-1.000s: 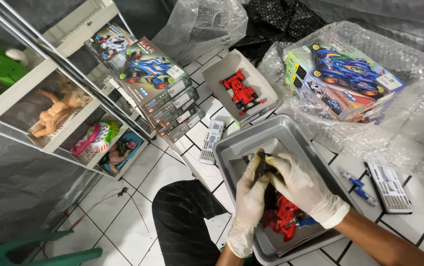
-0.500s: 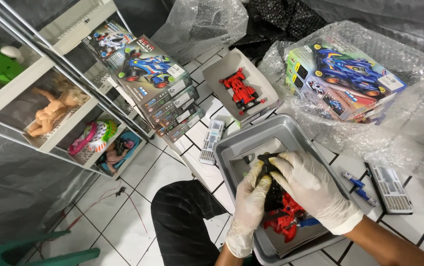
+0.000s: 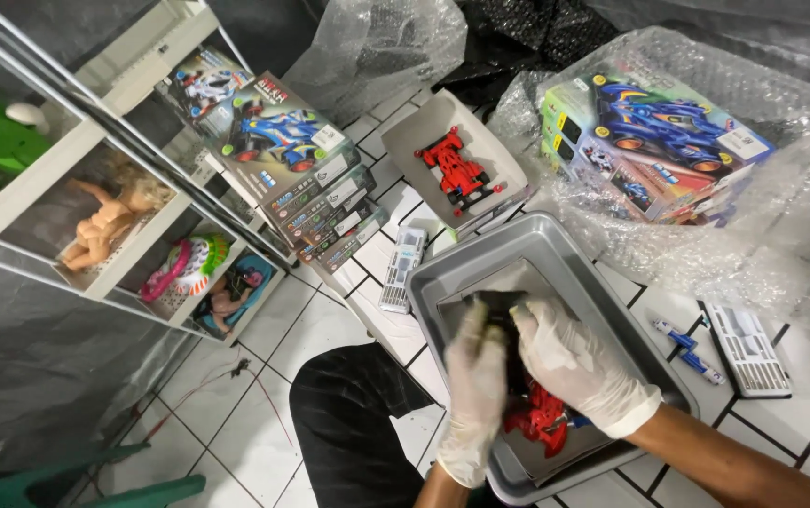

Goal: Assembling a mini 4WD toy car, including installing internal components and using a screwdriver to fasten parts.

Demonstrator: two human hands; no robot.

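Both gloved hands work inside the grey metal tray (image 3: 569, 259) that sits on the white tiled floor (image 3: 315, 325), and everything else is best placed from that tray. The left hand (image 3: 473, 395), in a white glove and blurred, is curled over a dark part (image 3: 497, 306) near the tray's middle; its fingers look closed around the piece, though the blur keeps the grip from being certain. The right hand (image 3: 579, 365), also gloved, is bent over the same dark part from the other side, fingers pressed down on it in a closed hold. Just below the hands, still inside the tray, lies a red toy car body (image 3: 541, 420), partly hidden by the right wrist. Beyond the tray's far edge a second red toy car (image 3: 458, 169) rests in an open shallow box (image 3: 414, 141). To the tray's left, touching the floor just beside its corner, is a white plastic parts frame (image 3: 400, 268), and farther left a leaning stack of toy car boxes (image 3: 315, 193) stands against a white shelf (image 3: 66, 179) holding a doll (image 3: 109, 221). To the tray's right, a colourful boxed car kit (image 3: 654, 146) sits wrapped in bubble wrap (image 3: 781, 226), with a small blue tool (image 3: 682, 343) and another white parts frame (image 3: 748, 348) near the tray's right rim.
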